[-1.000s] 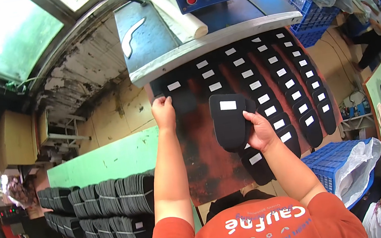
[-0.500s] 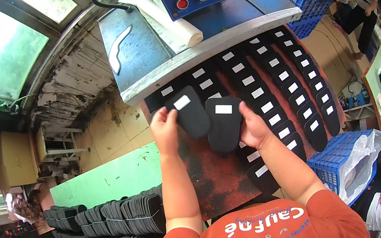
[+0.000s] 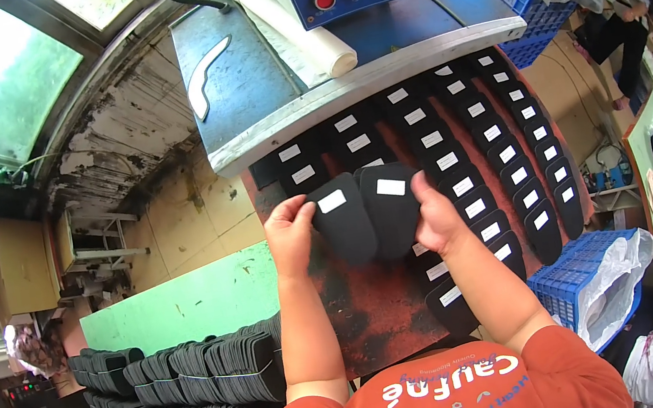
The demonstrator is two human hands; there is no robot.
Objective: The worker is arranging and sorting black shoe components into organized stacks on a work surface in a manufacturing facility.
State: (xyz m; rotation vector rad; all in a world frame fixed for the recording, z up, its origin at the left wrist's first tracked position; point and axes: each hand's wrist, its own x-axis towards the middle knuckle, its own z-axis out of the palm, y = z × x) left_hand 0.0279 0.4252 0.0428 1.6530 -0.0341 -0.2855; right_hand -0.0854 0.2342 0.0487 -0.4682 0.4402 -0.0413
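My left hand pinches the upper left edge of a black insole, which has a white label near its top end. My right hand grips another labelled black insole by its right edge, thumb on top; how many layers are in that hand cannot be made out. Held over the dark red table, the two pieces meet side by side, their inner edges touching or slightly overlapping. Overlapping rows of labelled black insoles cover the table's right part and run back toward the machine.
A machine with a metal-edged bed and blue control box stands ahead, a white roll on it. Left is a green bench beside tied stacks of black insoles. Blue crates stand right; other people are partly visible there.
My left hand has brought its insole down and right against the one in my right hand. Both pieces are now nearly level. The table rows look unchanged.
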